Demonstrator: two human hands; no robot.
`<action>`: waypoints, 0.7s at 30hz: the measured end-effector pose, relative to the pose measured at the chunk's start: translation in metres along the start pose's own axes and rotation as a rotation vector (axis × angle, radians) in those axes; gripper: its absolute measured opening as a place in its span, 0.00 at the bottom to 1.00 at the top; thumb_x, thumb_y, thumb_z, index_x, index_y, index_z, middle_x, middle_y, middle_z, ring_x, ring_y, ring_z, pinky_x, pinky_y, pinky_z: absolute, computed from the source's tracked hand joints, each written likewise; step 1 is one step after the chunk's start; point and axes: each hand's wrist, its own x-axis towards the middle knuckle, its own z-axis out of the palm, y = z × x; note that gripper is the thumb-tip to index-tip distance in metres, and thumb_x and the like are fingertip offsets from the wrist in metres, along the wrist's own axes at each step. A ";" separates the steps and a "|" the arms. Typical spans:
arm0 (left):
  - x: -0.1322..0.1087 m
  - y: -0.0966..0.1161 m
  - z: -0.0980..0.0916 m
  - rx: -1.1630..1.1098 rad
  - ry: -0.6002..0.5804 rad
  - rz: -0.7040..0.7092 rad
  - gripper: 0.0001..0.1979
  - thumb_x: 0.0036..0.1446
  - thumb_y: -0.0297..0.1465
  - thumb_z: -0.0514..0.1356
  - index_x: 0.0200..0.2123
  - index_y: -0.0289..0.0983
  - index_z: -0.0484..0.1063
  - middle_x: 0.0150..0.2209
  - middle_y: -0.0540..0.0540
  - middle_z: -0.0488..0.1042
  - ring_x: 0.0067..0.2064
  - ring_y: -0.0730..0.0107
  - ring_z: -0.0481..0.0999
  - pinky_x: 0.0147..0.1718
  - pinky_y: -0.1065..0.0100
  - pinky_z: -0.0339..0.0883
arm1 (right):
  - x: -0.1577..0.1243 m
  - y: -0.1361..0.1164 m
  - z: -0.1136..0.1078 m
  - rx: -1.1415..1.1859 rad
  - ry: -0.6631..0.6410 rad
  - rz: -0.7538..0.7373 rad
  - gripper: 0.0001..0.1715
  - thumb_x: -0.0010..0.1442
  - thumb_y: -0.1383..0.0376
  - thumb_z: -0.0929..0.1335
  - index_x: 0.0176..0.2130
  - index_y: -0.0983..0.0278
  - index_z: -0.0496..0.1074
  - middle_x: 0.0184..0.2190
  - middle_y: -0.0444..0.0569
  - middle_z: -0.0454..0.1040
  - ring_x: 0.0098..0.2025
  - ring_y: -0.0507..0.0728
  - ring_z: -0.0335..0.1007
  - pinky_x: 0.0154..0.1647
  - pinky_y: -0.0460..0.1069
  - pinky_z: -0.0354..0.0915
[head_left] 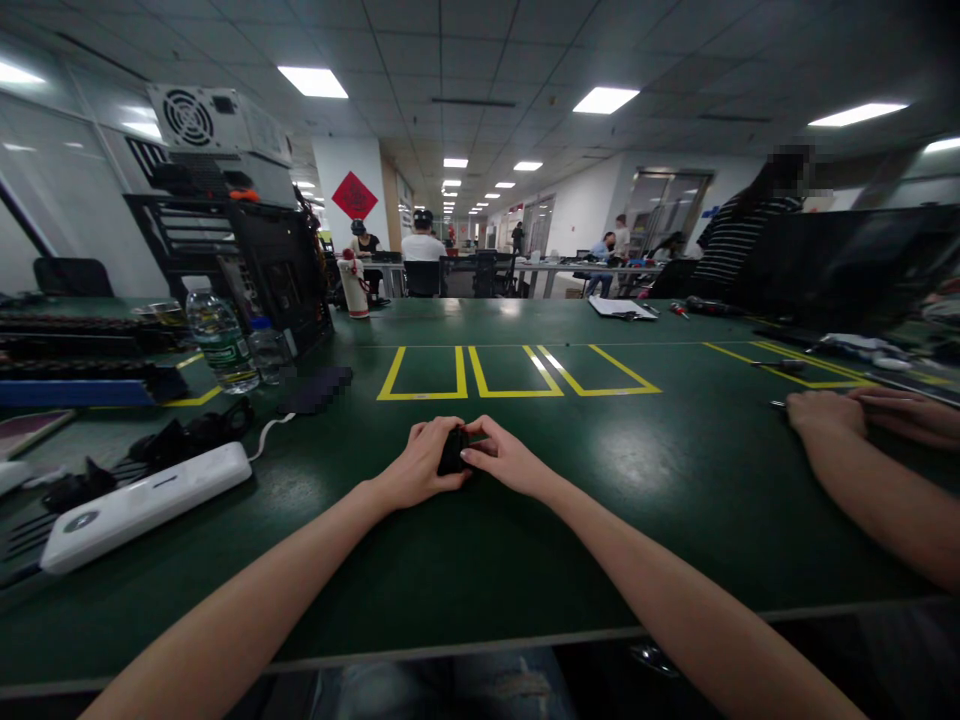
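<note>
Just above the green tabletop (480,560), in the middle of the head view, a small black object (452,452) sits between my two hands. Its exact kind cannot be made out. My left hand (424,462) is closed round its left side, thumb toward me. From the right, my right hand (501,456) pinches the same object with thumb and forefinger. Much of the object is covered by my fingers. Beyond my hands, yellow tape (517,393) marks several box shapes on the table.
On the left stand a white power strip (150,505), a water bottle (219,335), a smaller blue-capped bottle (267,350) and an opened computer case (274,265). A co-worker's hands (829,415) work at the right. Behind them is a black monitor (847,265). A clipboard (619,308) lies further back.
</note>
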 end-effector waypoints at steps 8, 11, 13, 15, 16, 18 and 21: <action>0.000 0.000 0.000 0.003 -0.002 -0.006 0.27 0.48 0.34 0.57 0.50 0.40 0.50 0.46 0.44 0.61 0.48 0.61 0.62 0.49 0.56 0.50 | -0.002 -0.005 0.000 -0.029 0.031 -0.042 0.11 0.53 0.63 0.63 0.38 0.62 0.60 0.38 0.45 0.63 0.44 0.53 0.63 0.46 0.54 0.62; 0.001 -0.001 0.001 0.006 0.005 -0.008 0.28 0.47 0.33 0.58 0.50 0.41 0.50 0.45 0.45 0.62 0.48 0.61 0.62 0.49 0.56 0.50 | -0.001 -0.004 0.001 -0.024 0.041 -0.041 0.12 0.53 0.63 0.64 0.39 0.62 0.60 0.38 0.46 0.64 0.44 0.53 0.63 0.46 0.54 0.61; 0.001 -0.001 0.002 0.004 0.008 -0.009 0.28 0.47 0.33 0.58 0.50 0.41 0.50 0.45 0.45 0.62 0.48 0.61 0.62 0.49 0.57 0.50 | 0.000 -0.003 0.000 -0.019 0.046 -0.015 0.14 0.52 0.63 0.64 0.41 0.62 0.60 0.39 0.47 0.64 0.43 0.53 0.64 0.45 0.54 0.62; 0.001 -0.001 0.002 0.000 0.008 -0.007 0.28 0.47 0.33 0.58 0.51 0.41 0.49 0.45 0.45 0.62 0.48 0.61 0.62 0.49 0.56 0.50 | 0.000 -0.001 0.000 -0.019 0.044 0.019 0.18 0.53 0.62 0.64 0.44 0.62 0.59 0.41 0.49 0.64 0.42 0.54 0.65 0.43 0.54 0.63; 0.001 -0.001 0.001 -0.003 0.007 -0.006 0.28 0.47 0.33 0.58 0.51 0.41 0.49 0.45 0.44 0.61 0.48 0.61 0.62 0.49 0.56 0.49 | 0.000 0.000 0.000 -0.022 0.041 0.030 0.19 0.53 0.62 0.64 0.45 0.62 0.59 0.41 0.49 0.64 0.42 0.54 0.65 0.43 0.54 0.63; 0.001 -0.001 0.001 -0.006 0.004 -0.003 0.28 0.47 0.34 0.57 0.51 0.40 0.49 0.46 0.44 0.61 0.48 0.61 0.62 0.50 0.57 0.49 | 0.001 0.001 0.000 -0.022 0.033 0.032 0.18 0.53 0.62 0.64 0.44 0.63 0.59 0.41 0.50 0.64 0.42 0.54 0.65 0.43 0.54 0.63; 0.000 0.000 0.001 0.001 0.003 -0.005 0.27 0.47 0.34 0.57 0.50 0.40 0.50 0.45 0.44 0.61 0.48 0.61 0.62 0.49 0.57 0.50 | 0.000 0.001 -0.001 0.012 0.007 -0.008 0.15 0.51 0.64 0.65 0.41 0.63 0.61 0.40 0.48 0.64 0.43 0.54 0.65 0.44 0.53 0.63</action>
